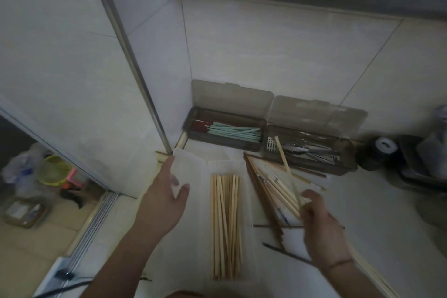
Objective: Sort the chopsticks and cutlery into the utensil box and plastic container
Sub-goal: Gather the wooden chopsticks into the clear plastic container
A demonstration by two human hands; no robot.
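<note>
1. Here, the left hand [167, 191] rests on the white container's open lid [187, 169], fingers straight, thumb spread.
2. The right hand [319, 222] pinches one pale chopstick [284, 162], lifted from the loose pile [273, 191].
3. Bamboo chopsticks [226, 227] lie in the container [246, 201].
4. Two grey boxes at the wall: green chopsticks [232, 131] left, cutlery [307, 150] right.

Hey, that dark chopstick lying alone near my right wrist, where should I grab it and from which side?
Pinch the dark chopstick near its middle, coming straight down from above. It lies flat on the white surface, slanted, apart from the loose pile, so there is free room on both sides; its near end is hidden under the right hand.
</note>
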